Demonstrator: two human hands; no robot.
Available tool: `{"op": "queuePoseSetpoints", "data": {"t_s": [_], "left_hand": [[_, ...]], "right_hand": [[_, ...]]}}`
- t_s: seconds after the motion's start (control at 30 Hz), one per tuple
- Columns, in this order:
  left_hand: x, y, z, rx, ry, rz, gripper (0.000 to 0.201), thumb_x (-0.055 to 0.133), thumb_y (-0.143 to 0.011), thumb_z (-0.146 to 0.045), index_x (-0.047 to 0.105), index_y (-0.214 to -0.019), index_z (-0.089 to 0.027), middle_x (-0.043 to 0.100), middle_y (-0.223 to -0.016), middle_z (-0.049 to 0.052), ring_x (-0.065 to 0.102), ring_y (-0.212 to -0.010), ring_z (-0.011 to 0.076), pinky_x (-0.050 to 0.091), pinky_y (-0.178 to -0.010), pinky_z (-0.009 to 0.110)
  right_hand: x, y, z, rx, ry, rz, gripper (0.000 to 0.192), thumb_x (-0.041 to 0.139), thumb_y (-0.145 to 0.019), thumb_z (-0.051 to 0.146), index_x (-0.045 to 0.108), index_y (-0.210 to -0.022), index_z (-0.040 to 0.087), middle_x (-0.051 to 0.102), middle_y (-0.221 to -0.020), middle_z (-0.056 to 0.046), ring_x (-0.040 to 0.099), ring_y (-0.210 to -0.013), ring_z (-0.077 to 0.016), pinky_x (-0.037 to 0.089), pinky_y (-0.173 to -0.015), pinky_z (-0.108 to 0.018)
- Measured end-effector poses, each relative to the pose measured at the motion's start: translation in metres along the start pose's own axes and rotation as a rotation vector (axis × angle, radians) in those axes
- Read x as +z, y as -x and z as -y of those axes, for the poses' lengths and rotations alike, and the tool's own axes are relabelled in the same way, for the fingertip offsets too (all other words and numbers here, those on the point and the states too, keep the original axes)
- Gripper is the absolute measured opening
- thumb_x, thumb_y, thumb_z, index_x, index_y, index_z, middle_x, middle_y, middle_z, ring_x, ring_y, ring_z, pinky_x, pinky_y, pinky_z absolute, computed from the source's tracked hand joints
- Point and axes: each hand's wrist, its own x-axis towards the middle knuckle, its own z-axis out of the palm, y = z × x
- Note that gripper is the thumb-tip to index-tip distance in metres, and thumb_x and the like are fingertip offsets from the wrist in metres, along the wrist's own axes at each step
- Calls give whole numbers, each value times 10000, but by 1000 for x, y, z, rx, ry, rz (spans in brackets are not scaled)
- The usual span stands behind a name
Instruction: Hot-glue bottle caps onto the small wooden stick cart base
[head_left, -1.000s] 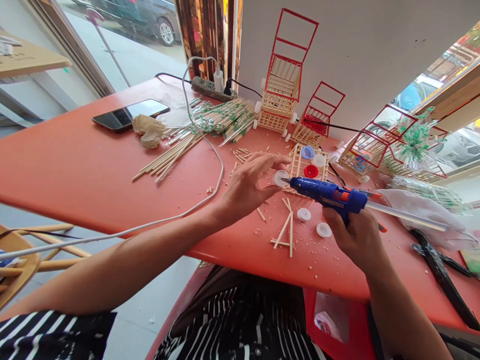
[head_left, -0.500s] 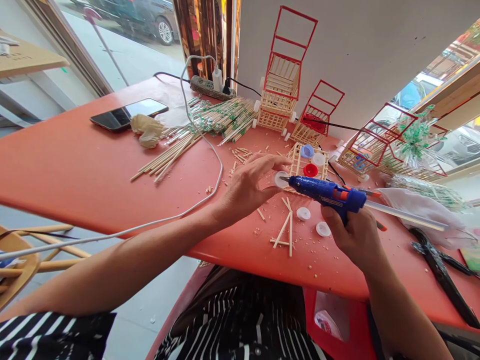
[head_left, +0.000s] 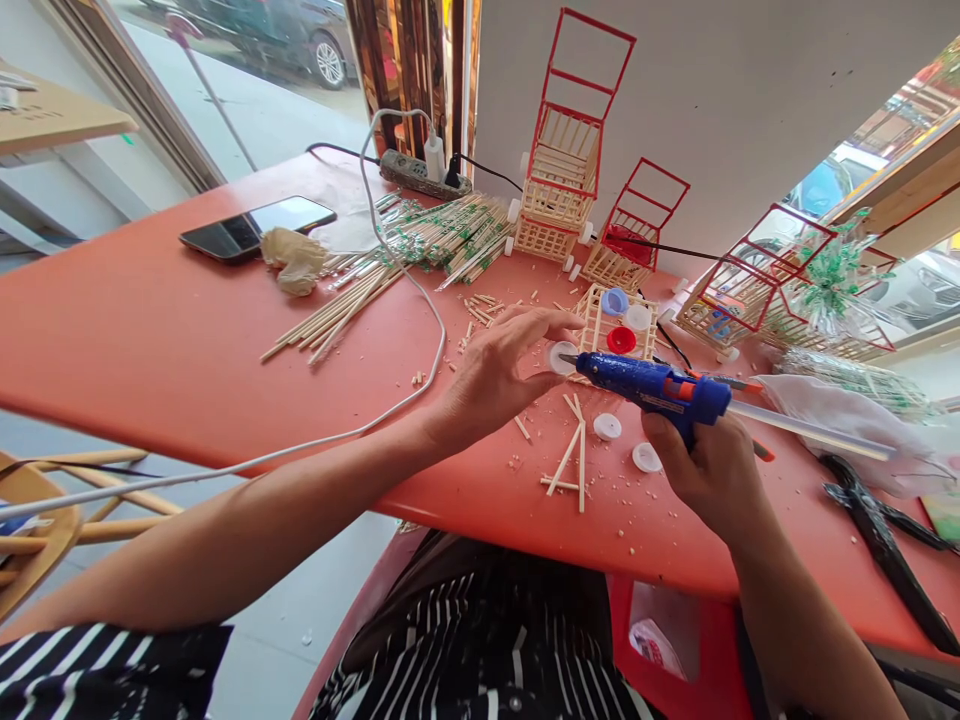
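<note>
My right hand (head_left: 712, 480) grips a blue hot glue gun (head_left: 645, 382), with a clear glue stick (head_left: 810, 428) poking out of its back. The gun's nozzle is at a white bottle cap (head_left: 560, 358). My left hand (head_left: 499, 365) curves its thumb and forefinger around that cap and holds it by the edges. Just behind stands a small stick-built frame (head_left: 592, 318) with a blue cap (head_left: 614, 302), a red cap (head_left: 621, 341) and another white cap (head_left: 637, 318) on it. Two more white caps, one nearer (head_left: 607, 427), one further right (head_left: 646, 458), lie on the table.
Short sticks (head_left: 568, 458) lie before me on the red table (head_left: 187, 350). Stick bundles (head_left: 442, 235), a phone (head_left: 255, 228) and a power strip (head_left: 409, 172) are at the back left. Red-handled stick carts (head_left: 559, 180) stand behind. Black cutters (head_left: 885, 540) lie right. A white cable (head_left: 337, 437) crosses the left.
The glue gun has shifted very slightly left, its nozzle still at the white cap. My left hand keeps the same pose.
</note>
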Motion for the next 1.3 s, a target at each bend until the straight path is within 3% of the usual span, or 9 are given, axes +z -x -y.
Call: {"op": "queuePoseSetpoints", "data": {"t_s": [0.27,0.43,0.73,0.87,1.3], "left_hand": [[1,0,0,-20,3,0,417,788,-869,-66,677,-1249,-199,801,-1128,35,745,-1091,193,566,-999,340],[1,0,1,-5,13,-4,415,792,-863,-57,681,-1240,-193,801,-1114,36,744,-1103,197,565,-1007,340],[0,0,-1,-27,14,-8,400,790,-871,-78,684,-1238,-197,802,-1125,39,738,-1109,200,554,-1016,347],[0,0,-1,-37,3,12,386,780,-884,-101,684,-1243,-206,802,-1131,43,740,-1097,208,556,-1008,363],[1,2,-1,-18,39,19,388,773,-893,-92,680,-1256,-194,796,-1138,54,734,-1123,209,563,-1012,356]], "right_hand": [[0,2,-5,0,-17,-6,558,468,-1031,632,334,-623,276,367,-460,46,348,-418,-125,226,-470,-316],[-1,1,-1,-17,-24,-14,566,477,-1030,622,326,-607,277,305,-454,63,308,-400,-113,206,-460,-316],[-3,4,-5,27,26,-18,638,425,-1022,713,278,-573,285,292,-432,52,303,-379,-117,191,-430,-317],[-3,0,-2,30,28,-9,600,421,-1024,701,343,-607,277,320,-443,53,318,-403,-127,207,-452,-317],[-1,0,1,9,-19,3,580,466,-1016,672,299,-615,287,282,-446,63,295,-394,-127,202,-465,-326]]}}
